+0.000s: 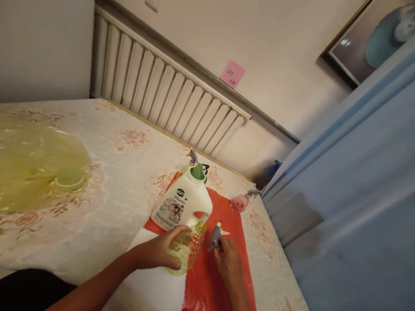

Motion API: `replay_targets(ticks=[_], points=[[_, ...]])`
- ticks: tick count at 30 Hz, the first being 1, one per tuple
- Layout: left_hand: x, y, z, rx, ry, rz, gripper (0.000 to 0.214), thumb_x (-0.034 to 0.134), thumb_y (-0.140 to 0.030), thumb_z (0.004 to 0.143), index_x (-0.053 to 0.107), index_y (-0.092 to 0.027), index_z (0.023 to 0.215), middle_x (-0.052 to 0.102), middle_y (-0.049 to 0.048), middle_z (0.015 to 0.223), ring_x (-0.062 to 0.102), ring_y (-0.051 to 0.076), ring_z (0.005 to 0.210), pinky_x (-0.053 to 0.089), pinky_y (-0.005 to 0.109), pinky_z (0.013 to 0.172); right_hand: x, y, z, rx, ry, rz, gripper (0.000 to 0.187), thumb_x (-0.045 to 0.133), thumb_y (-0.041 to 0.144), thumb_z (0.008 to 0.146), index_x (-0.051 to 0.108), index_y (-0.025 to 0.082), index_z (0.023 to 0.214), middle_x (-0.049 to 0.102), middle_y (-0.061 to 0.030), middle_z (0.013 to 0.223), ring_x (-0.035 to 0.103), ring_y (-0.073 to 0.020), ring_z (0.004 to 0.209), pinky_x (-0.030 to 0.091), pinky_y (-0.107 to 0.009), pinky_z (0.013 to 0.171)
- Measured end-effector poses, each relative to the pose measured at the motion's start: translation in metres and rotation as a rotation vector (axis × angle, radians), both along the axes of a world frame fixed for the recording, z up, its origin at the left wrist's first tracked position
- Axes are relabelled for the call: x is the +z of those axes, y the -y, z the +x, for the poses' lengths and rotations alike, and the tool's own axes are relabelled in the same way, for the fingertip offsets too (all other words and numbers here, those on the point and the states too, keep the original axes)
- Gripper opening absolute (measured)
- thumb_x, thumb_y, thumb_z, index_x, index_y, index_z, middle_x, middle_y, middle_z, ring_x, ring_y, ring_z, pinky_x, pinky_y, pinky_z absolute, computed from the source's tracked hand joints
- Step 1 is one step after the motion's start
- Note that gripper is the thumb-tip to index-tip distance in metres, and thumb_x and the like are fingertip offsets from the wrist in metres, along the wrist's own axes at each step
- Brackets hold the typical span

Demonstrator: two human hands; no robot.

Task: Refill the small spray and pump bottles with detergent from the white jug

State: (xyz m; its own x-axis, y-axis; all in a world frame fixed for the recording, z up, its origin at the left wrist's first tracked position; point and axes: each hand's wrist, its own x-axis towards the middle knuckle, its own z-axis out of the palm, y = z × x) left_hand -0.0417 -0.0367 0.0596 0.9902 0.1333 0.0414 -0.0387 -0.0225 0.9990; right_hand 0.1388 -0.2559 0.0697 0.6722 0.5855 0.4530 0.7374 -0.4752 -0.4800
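My left hand is wrapped round a clear yellow spray bottle, whose neck is open at the top. In my right hand is a grey and white spray trigger head, apart from the bottle and just to its right. Directly behind the yellow bottle stands a white jug of detergent with a label on its front and something green in its mouth. A red sheet lies under these things, partly beside a white cloth.
A pink spray bottle is at the sheet's right edge. Another grey spray head shows behind the jug. At left lies a yellow plastic bag. A radiator borders the flowered tablecloth; a blue curtain hangs right.
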Motion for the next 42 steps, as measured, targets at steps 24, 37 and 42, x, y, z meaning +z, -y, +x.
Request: replay_targets(ticks=[24, 37, 42], points=[[-0.021, -0.058, -0.004, -0.344, 0.164, -0.492, 0.092, 0.093, -0.030, 0.055, 0.049, -0.026, 0.136, 0.059, 0.0089, 0.140, 0.049, 0.034, 0.134, 0.039, 0.046, 0.110, 0.030, -0.069, 0.005, 0.139, -0.650, 0.355, 0.066, 0.079, 0.041, 0.066, 0.062, 0.017, 0.126, 0.071, -0.0131, 0.118, 0.068, -0.0283, 0.106, 0.055, -0.040, 0.088], [-0.034, -0.052, 0.000, -0.441, 0.107, -0.431, 0.092, 0.097, -0.028, 0.047, 0.056, -0.028, 0.129, 0.065, 0.0037, 0.130, 0.055, 0.033, 0.128, 0.046, 0.043, 0.105, 0.037, -0.135, 0.005, 0.195, -0.607, 0.212, 0.021, 0.064, 0.039, 0.063, 0.055, 0.023, 0.054, 0.055, 0.0005, 0.046, 0.050, -0.0168, 0.050, 0.043, -0.029, 0.051], [-0.034, -0.051, 0.001, -0.448, 0.079, -0.392, 0.091, 0.097, -0.026, 0.042, 0.059, -0.029, 0.125, 0.067, 0.0017, 0.127, 0.056, 0.034, 0.127, 0.046, 0.043, 0.105, 0.047, -0.156, -0.003, 0.205, -0.601, 0.212, 0.022, 0.069, 0.038, 0.060, 0.054, 0.021, 0.062, 0.050, 0.0060, 0.047, 0.042, -0.0122, 0.047, 0.035, -0.026, 0.048]])
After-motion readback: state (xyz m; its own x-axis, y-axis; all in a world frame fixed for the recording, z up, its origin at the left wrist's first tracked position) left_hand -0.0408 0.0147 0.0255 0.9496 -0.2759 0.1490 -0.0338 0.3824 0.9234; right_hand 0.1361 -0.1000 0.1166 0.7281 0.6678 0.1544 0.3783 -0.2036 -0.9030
